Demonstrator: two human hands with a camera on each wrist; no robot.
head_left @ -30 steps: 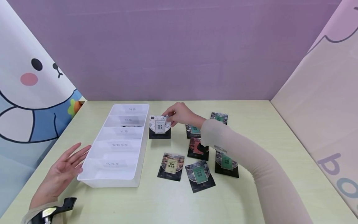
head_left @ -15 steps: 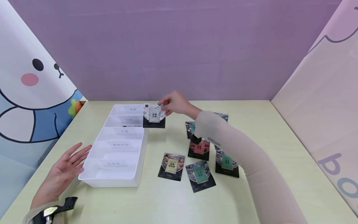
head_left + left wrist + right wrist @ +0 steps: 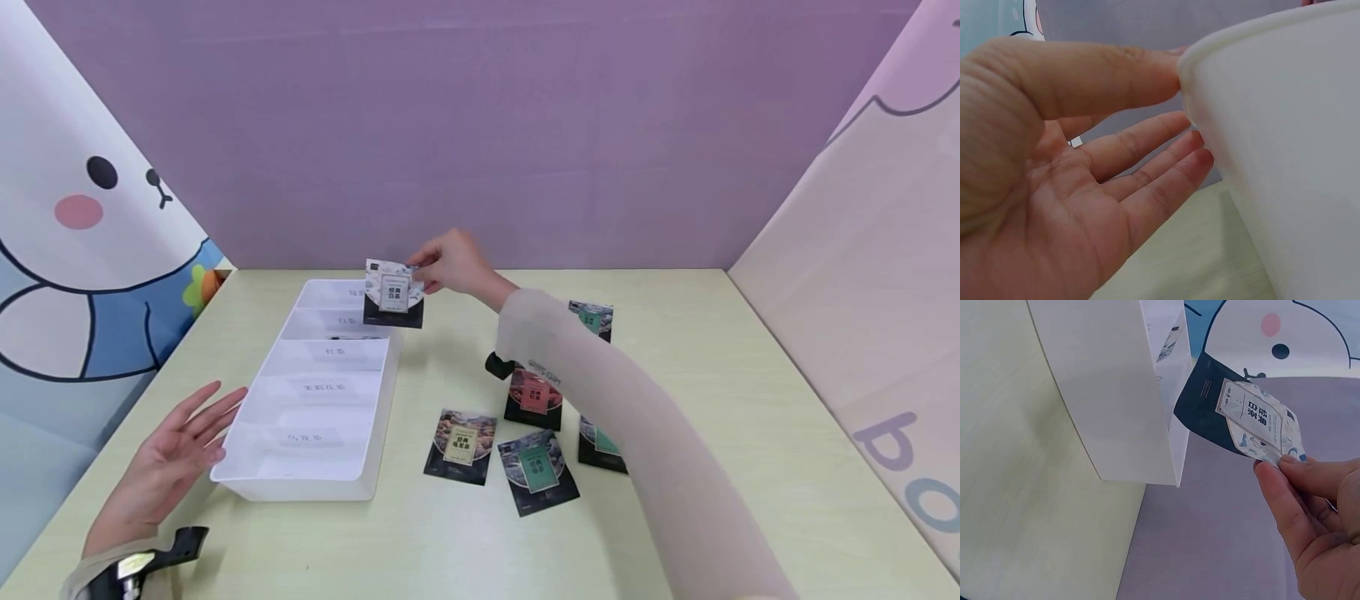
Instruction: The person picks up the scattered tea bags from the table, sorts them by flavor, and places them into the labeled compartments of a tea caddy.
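Note:
My right hand pinches a white and black tea sachet by its upper right corner. The sachet hangs above the far right edge of a white divided box. In the right wrist view, thumb and fingers hold the sachet's pale end, with its dark end towards the box opening. My left hand touches the near left side of the box with fairly straight fingers; in the left wrist view its fingertips meet the outer wall. A sachet edge shows inside the second compartment from the back.
Right of the box lie a yellow-labelled sachet, a red-labelled sachet and several green-labelled sachets. My right sleeve covers part of them. A purple wall rises behind the pale table.
My right hand has lifted the white and black sachet and carried it left and away, from beside the box to above its far right edge. The left hand stays put.

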